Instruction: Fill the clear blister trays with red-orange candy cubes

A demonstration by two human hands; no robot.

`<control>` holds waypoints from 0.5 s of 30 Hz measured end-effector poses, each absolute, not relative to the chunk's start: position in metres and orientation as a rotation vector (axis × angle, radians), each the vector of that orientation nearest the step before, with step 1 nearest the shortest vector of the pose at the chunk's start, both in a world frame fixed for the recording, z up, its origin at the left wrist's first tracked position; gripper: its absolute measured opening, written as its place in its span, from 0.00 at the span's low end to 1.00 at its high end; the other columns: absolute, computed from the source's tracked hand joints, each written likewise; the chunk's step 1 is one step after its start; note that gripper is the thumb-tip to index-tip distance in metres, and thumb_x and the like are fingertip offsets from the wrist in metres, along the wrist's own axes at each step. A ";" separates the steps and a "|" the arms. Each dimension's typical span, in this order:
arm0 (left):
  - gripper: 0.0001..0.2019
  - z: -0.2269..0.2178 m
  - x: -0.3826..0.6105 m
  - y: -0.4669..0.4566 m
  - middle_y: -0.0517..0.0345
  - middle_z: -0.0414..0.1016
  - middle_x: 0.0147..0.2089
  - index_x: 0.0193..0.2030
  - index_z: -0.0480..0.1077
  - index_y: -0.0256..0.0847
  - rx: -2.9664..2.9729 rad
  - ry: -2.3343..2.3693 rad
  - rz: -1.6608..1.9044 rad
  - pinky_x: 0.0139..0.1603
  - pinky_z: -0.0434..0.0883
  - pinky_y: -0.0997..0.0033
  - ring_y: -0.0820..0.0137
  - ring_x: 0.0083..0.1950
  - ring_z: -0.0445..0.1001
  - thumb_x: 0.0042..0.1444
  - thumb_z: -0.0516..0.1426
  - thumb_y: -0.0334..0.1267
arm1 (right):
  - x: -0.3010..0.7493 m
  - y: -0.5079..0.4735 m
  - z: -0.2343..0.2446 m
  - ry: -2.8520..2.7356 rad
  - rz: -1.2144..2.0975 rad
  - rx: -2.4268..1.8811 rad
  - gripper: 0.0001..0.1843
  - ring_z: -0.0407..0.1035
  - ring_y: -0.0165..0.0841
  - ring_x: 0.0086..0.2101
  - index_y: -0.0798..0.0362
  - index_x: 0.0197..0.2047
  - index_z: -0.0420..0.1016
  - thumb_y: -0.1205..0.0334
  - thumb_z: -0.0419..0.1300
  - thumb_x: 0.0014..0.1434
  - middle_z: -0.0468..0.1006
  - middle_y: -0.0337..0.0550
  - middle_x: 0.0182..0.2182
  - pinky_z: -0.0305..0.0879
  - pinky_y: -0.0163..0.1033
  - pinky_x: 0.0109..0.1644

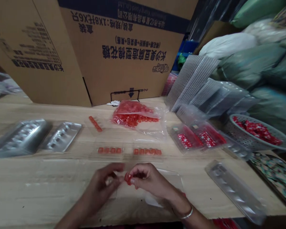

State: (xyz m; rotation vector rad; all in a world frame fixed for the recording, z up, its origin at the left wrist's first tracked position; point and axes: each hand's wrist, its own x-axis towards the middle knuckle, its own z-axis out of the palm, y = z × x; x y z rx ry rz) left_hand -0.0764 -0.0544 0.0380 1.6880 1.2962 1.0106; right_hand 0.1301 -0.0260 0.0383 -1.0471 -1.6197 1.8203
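Observation:
My left hand and my right hand meet low at the table's front middle. Both pinch one small red piece between their fingertips. Under my right hand lies a clear plastic tray. Just beyond the hands sit two short rows of red pieces in clear strips. A third red row lies farther back, at a slant.
A clear bag of red pieces lies by a big cardboard box. Silver trays sit left. Filled packs, stacked clear trays, a basket of red pieces and one empty tray are on the right.

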 end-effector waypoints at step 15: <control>0.17 0.027 -0.083 -0.120 0.66 0.62 0.25 0.26 0.71 0.41 0.713 0.777 1.055 0.30 0.56 0.76 0.76 0.27 0.59 0.42 0.69 0.50 | 0.083 -0.065 0.035 -1.572 2.063 -1.058 0.03 0.62 0.27 0.24 0.53 0.27 0.75 0.63 0.62 0.46 0.70 0.34 0.21 0.56 0.32 0.27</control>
